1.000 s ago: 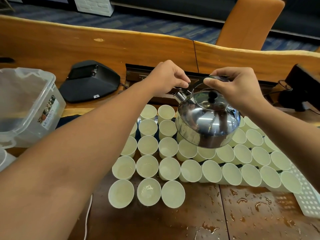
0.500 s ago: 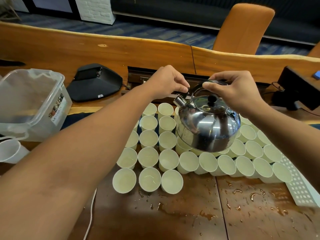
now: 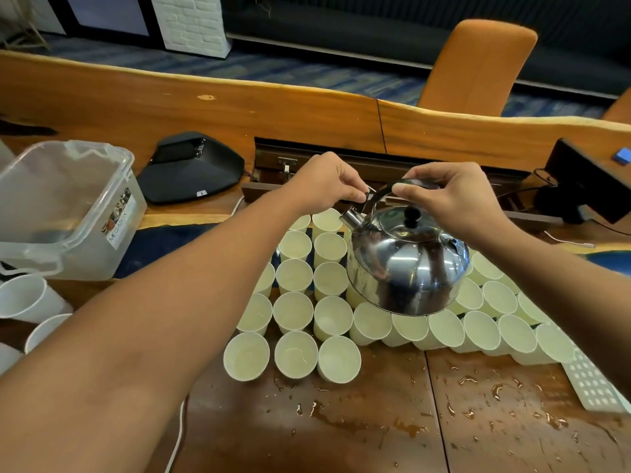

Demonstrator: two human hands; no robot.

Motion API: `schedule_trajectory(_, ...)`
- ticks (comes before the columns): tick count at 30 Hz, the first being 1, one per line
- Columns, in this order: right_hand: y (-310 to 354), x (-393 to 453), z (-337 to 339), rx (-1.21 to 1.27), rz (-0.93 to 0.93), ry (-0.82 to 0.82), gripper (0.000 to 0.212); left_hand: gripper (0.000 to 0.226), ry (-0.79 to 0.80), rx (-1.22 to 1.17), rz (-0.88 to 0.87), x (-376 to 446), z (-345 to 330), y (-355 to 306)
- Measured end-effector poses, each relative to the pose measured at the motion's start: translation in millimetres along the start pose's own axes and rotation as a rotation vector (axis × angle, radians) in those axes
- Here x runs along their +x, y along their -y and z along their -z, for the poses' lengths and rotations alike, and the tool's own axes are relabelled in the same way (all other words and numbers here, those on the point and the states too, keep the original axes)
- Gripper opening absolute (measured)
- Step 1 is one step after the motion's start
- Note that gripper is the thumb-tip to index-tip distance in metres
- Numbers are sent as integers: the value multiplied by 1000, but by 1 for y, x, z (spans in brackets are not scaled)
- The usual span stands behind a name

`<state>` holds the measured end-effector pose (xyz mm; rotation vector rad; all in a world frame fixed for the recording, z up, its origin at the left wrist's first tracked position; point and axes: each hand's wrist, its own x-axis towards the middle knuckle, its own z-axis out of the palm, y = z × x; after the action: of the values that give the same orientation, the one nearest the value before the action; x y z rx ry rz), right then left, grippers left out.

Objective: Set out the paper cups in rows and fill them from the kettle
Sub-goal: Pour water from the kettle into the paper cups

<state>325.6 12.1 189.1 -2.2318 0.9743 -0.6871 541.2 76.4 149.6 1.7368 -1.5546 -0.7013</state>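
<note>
Right hand [image 3: 454,196] grips steel kettle [image 3: 406,264] handle, kettle lifted above rows of paper cups [image 3: 293,312]; left hand [image 3: 327,182] pinches spout lever. Wet table [image 3: 375,421].

The label on the side of the clear plastic box [image 3: 68,213] reads "MEGABOX", set vertically
</note>
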Motion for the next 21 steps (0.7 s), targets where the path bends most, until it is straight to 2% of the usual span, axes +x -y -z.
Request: schedule_trajectory(21, -11, 10, -11, -100, -43, 67, 28, 14, 29, -26, 106, 5, -13, 13)
